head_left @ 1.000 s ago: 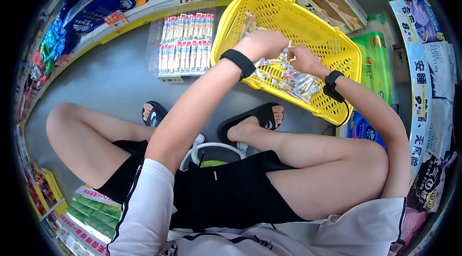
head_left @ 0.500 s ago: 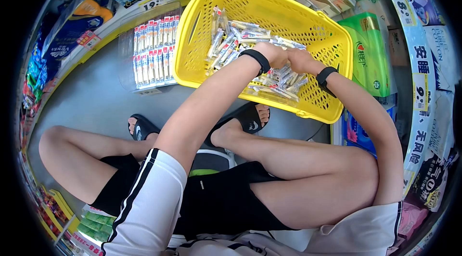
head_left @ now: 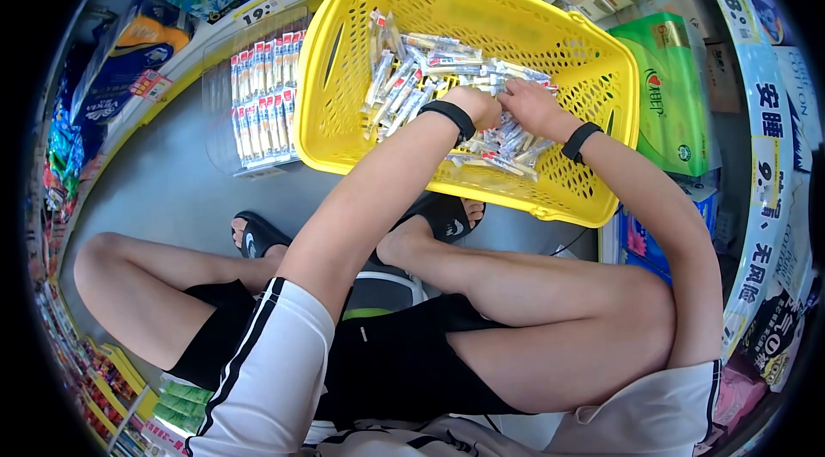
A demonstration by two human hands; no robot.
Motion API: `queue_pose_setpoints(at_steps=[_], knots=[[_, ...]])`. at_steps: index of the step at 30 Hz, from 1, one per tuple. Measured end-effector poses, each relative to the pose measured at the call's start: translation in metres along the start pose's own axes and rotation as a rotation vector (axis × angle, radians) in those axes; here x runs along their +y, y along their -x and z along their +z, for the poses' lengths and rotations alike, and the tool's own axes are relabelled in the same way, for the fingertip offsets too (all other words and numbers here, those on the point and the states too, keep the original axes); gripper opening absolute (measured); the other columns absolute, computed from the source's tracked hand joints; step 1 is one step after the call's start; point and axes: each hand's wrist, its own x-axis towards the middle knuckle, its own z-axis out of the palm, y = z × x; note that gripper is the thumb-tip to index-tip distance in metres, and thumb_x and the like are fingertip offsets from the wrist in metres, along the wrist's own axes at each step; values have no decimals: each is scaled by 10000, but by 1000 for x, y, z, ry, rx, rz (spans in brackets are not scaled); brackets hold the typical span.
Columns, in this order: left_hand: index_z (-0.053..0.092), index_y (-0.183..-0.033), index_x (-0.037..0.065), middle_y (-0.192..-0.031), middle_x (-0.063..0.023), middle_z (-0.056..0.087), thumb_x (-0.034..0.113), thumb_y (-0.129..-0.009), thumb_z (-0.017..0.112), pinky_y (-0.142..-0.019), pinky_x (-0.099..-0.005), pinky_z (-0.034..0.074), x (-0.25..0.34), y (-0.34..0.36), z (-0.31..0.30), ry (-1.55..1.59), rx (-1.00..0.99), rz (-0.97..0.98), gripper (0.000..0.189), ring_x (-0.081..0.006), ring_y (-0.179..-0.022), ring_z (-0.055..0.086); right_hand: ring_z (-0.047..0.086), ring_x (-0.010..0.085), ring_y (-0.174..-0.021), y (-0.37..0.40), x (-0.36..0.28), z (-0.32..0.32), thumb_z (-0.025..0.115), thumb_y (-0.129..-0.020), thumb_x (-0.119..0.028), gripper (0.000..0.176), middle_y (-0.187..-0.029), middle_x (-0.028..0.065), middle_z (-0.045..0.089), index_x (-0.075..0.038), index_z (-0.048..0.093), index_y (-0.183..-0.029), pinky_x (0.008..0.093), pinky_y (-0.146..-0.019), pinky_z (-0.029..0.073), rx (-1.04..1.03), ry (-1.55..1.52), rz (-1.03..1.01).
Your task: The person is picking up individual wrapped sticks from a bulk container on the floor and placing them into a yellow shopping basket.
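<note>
A yellow plastic basket (head_left: 601, 199) with perforated walls stands in front of me, holding a loose heap of slim sticks in clear wrappers (head_left: 400, 92) with red and blue print. Over this heap my left hand (head_left: 475, 107) is curled closed, its fingertips mostly hidden. Close to its right, my right hand (head_left: 534, 104) reaches in with bent fingers pressed together at the wrapped sticks. What either hand pinches, if anything, is too small and covered to make out. Left of the basket, a clear plastic tray (head_left: 222, 134) contains similar wrapped sticks standing in two neat rows.
Shelves with price labels curve around me. A green tissue pack (head_left: 666, 104) sits right of the basket, blue packs (head_left: 129, 61) at the upper left. My sandaled feet (head_left: 258, 238) rest on the grey floor (head_left: 172, 199) below the basket.
My hands, touching each other before, have come slightly apart, and the right one's fingers now show more. The basket appears a little larger and the view has shifted slightly.
</note>
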Motion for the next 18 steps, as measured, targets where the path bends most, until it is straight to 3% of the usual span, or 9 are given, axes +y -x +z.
queue_pose_setpoints(at_steps=[3,4,5,12,15,18], knots=[[702,-1264,164,-1265,-99,699,383,-971,599,-973,-434,523,-3,-5,2,87,14,22,380,-312,-1158,662,551,286,-1240,-3,2,-5,624,-876,-91,239,-1209,115,612,-109,670,-1110,406,-1039,441,-11,-23,-38],[691,-1292,226,-1293,-102,684,218,-941,561,-984,-424,516,-1,3,-4,114,2,49,374,-314,-1168,652,561,282,-1232,-4,3,-7,620,-876,-87,242,-1185,114,630,-111,669,-1111,403,-1042,441,-33,-58,-65],[681,-1319,289,-1322,-106,668,54,-910,522,-995,-413,509,1,11,-11,141,-10,75,497,-315,-1178,643,561,282,-1232,-5,2,-9,620,-876,-87,242,-1185,114,630,-111,669,-1111,403,-1042,441,-34,-58,-65],[741,-1147,142,-1228,-136,705,125,-923,559,-928,-412,515,-5,38,-41,141,54,42,289,-301,-1130,661,607,324,-1111,-9,6,-7,663,-816,-44,219,-1049,132,645,-81,696,-1029,430,-970,481,-5,-20,-64],[744,-1076,85,-1136,-155,733,120,-908,576,-884,-410,520,-26,30,-31,213,112,-69,240,-302,-1067,680,605,346,-1075,-13,5,-11,697,-782,-18,224,-1025,140,619,-62,704,-1002,450,-926,494,-40,-57,-28],[735,-1066,64,-1116,-157,736,142,-894,597,-866,-410,525,-39,21,-26,197,27,-81,234,-305,-1035,687,618,350,-1041,-15,4,-16,737,-789,-59,194,-1019,146,610,-48,704,-980,452,-893,507,-42,-173,18]])
